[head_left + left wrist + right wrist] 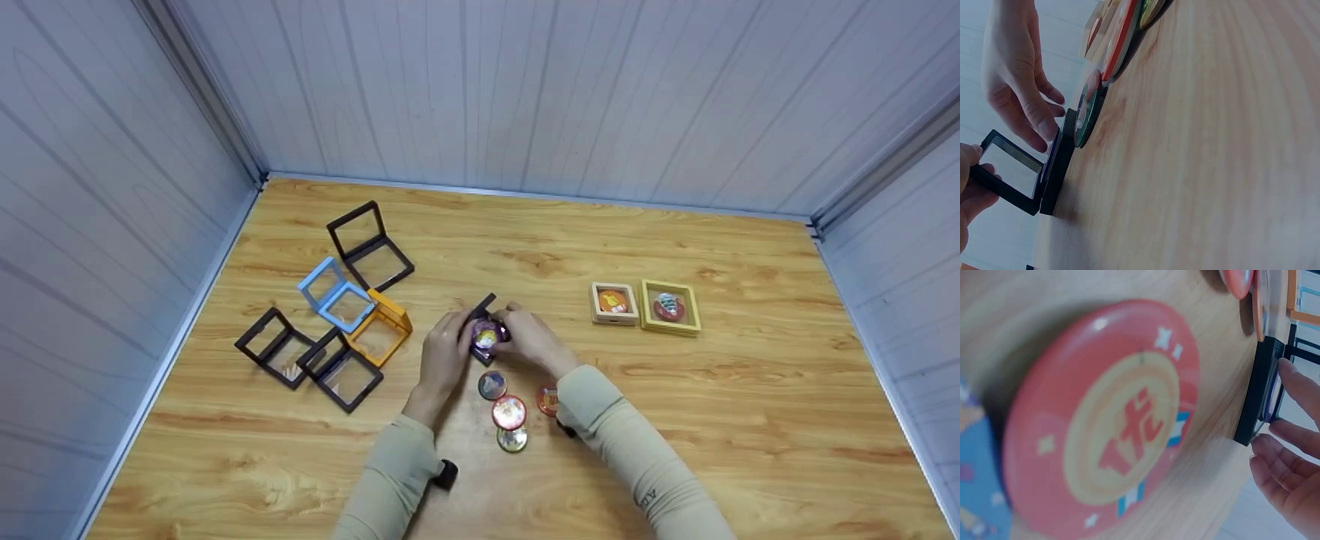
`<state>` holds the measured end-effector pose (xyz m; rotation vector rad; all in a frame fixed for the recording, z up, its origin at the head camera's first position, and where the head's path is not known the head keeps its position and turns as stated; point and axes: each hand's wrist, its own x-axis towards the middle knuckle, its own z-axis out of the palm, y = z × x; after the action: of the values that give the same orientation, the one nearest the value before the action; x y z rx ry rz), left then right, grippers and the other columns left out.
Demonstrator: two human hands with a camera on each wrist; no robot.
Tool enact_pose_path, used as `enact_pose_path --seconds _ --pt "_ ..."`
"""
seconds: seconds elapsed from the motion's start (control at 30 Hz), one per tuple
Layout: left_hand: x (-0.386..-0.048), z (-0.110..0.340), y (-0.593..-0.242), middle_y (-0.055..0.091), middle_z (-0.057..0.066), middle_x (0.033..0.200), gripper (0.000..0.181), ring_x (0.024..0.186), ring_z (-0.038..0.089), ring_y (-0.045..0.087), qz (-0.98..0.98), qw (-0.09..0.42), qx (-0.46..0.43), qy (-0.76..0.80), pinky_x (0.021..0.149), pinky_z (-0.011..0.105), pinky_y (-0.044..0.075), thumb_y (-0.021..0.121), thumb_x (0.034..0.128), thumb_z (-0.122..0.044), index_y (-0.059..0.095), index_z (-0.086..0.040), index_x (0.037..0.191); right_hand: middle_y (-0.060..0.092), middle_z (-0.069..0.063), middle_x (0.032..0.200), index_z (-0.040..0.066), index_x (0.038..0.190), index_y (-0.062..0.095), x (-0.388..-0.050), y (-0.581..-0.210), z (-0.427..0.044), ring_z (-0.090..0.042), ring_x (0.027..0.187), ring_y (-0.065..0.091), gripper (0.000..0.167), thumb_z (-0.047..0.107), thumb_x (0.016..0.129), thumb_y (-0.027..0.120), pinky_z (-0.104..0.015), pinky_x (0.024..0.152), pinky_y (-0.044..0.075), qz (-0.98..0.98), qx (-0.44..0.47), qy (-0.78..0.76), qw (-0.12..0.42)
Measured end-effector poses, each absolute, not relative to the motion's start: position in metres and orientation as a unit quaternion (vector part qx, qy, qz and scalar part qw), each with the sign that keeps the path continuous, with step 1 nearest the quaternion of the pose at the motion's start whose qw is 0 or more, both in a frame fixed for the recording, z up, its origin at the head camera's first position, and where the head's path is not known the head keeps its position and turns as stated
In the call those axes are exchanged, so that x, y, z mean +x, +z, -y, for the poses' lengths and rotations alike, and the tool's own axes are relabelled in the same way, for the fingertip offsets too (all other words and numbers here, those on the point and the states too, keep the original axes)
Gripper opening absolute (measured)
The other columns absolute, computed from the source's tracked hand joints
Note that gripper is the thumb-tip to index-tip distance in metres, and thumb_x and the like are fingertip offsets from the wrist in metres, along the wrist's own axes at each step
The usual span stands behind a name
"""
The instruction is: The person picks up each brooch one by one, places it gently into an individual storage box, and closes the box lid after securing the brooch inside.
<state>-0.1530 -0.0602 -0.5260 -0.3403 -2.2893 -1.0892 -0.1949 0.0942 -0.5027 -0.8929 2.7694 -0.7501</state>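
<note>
A hinged black display frame [1060, 169] stands unfolded on the table, its lower half flat and its windowed half [1013, 169] raised. My left hand [444, 352] grips that raised half by its side, between thumb and fingers. In the lower half lies a round purple badge [486, 335]. My right hand [531, 339] is over it, with fairly straight fingertips touching the badge and the frame's edge. Close by on the table are a dark badge [493, 385], a red-rimmed badge [509, 412], a yellowish badge [512, 439] and a red badge [1123, 422], partly behind the right sleeve in the head view.
Several unfolded frames lie at left: black ones [351, 381], a blue one [346, 306] and an orange one [401, 315]. On the right stand a cream frame [614, 320] and a yellow frame [670, 328], each with a badge inside. White panels [495, 90] wall the table.
</note>
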Motion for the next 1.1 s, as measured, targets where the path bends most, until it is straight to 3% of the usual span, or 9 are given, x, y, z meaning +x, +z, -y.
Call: enact_pose_path --seconds 0.3,0.47,0.63,1.1 --pt "-0.152 0.061 -0.525 0.063 0.013 0.088 0.02 0.082 0.024 0.061 0.857 0.289 -0.128 -0.407 0.076 0.031 0.049 0.062 0.0798 -0.002 0.062 0.006 0.099 0.053 -0.014 0.089 -0.006 0.106 0.059 -0.197 -0.502 -0.107 -0.022 0.074 0.053 0.05 0.01 0.063 0.078 -0.034 0.07 0.047 -0.921 -0.267 -0.272 0.082" --pt "-0.152 0.06 -0.525 0.063 0.013 0.088 0.02 0.082 0.024 0.061 0.857 0.287 -0.13 -0.408 0.076 0.031 0.049 0.062 0.0803 -0.002 0.062 0.006 0.099 0.054 -0.01 0.078 -0.003 0.098 0.063 -0.201 -0.504 -0.112 -0.019 0.068 0.05 0.036 0.007 0.065 0.075 -0.032 0.062 0.045 -0.921 -0.277 -0.259 0.087" --pt "-0.151 0.06 -0.525 0.063 0.012 0.088 0.02 0.082 0.023 0.061 0.857 0.287 -0.133 -0.407 0.075 0.031 0.049 0.061 0.0815 -0.003 0.062 0.006 0.1 0.059 -0.007 0.077 -0.001 0.091 0.065 -0.204 -0.509 -0.115 -0.019 0.072 0.054 0.025 0.006 0.069 0.073 -0.031 0.067 0.046 -0.916 -0.278 -0.271 0.106" --pt "-0.148 0.059 -0.525 0.064 0.011 0.087 0.022 0.079 0.021 0.061 0.85 0.273 -0.161 -0.422 0.071 0.03 0.05 0.061 0.0802 0.0 0.063 0.006 0.101 0.06 -0.008 0.069 -0.001 0.093 0.063 -0.208 -0.51 -0.114 -0.011 0.058 0.05 0.023 0.003 0.072 0.071 -0.025 0.054 0.043 -0.909 -0.26 -0.296 0.135"
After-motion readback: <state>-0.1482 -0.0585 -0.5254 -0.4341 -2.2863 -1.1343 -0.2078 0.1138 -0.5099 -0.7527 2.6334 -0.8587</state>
